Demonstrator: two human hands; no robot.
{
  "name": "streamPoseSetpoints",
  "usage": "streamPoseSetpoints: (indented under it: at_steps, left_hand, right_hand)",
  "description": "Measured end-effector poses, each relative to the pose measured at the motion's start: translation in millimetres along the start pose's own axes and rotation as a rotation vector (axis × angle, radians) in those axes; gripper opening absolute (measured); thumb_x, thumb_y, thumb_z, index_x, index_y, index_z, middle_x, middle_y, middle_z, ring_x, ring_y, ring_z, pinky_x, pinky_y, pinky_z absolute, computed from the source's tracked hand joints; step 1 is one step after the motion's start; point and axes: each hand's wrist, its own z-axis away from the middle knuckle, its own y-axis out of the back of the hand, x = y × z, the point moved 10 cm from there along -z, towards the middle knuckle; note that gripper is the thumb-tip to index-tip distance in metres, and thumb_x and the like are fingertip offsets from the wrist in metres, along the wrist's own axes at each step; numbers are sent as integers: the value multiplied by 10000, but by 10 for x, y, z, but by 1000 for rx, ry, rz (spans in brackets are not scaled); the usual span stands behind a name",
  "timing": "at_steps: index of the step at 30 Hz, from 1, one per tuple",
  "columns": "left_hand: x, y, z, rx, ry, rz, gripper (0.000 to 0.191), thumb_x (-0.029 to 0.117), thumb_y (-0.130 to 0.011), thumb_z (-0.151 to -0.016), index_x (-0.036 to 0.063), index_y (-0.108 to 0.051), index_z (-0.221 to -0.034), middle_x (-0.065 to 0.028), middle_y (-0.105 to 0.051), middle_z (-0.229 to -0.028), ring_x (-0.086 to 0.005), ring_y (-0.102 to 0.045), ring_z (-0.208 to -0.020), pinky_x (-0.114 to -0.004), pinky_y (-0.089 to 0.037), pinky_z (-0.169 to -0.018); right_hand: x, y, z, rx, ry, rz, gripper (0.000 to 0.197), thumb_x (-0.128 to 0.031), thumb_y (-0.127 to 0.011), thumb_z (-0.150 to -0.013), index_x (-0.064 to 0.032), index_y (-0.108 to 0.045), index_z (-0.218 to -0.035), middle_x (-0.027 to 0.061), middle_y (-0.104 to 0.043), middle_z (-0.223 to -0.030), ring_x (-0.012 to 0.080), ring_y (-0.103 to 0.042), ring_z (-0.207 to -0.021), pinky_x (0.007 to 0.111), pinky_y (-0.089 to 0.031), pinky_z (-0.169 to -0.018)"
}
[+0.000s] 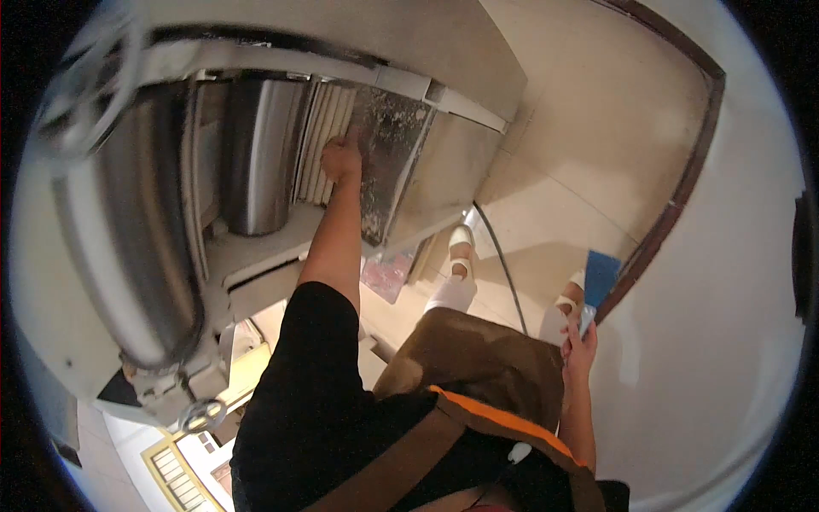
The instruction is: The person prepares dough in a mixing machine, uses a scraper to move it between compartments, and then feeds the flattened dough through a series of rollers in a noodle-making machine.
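My left hand (342,157) reaches into the open front of a large metal machine (448,38) with steel rollers. Its fingers look curled against or just in front of a row of cream-coloured slats (320,134); whether they grip anything is hidden. Right of the slats is a dark panel (391,147) specked with pale residue. To the left stand a shiny steel roller (272,153) and a larger one (134,217). Low at my right side, my right hand (579,345) holds a scraper (602,275) by its pale handle, its wide blue blade pointing away from me.
A black cable (502,256) runs across the tiled floor between my feet. A white wall (691,307) with a dark brown skirting (688,185) rises close on my right. Handwheels (203,416) stick out from the machine at the left. I wear a brown apron (473,352).
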Motion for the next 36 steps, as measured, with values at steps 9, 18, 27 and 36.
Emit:
streamPoseSetpoints:
  at_steps: [9, 18, 27, 36]
  left_hand:
    - [-474, -138, -1349, 208, 224, -133, 509, 529, -437, -872, 57, -584, -991, -142, -568, -942, -286, -527, -797, -408, -398, -655]
    - [-36, -261, -411, -82, 84, 426, 574, 395, -500, -891, 13, -384, -1303, -172, -394, -1333, -304, -387, -1206, -373, -293, -993]
    - [135, 1104, 3165, -553, -304, 689, 223, 129, -638, -810, 65, -584, -1016, -70, -580, -989, -148, -571, -847, -283, -486, -709]
    - [-2472, 1803, 3973, -620, -227, 454, 157, 142, -656, -729, 71, -654, -869, -86, -623, -708, -202, -605, -626, -312, -490, -580]
  right_hand:
    - [720, -145, -705, -41, -63, 54, 300, -91, -537, -876, -66, -457, -1164, 36, -552, -716, 39, -369, -429, 182, -279, -371]
    - [795, -435, -888, -220, -39, -37, 294, -132, -542, -886, -38, -463, -1154, 10, -526, -687, 30, -366, -431, 185, -295, -385]
    - [-423, -483, -185, -84, 228, 15, 275, 5, -621, -774, -69, -450, -977, -15, -444, -778, 57, -428, -675, 176, -367, -594]
    - [-3379, -2585, 3033, -699, 1036, -175, 173, -240, -436, -936, -74, -427, -987, 54, -494, -783, 134, -500, -644, 248, -393, -577]
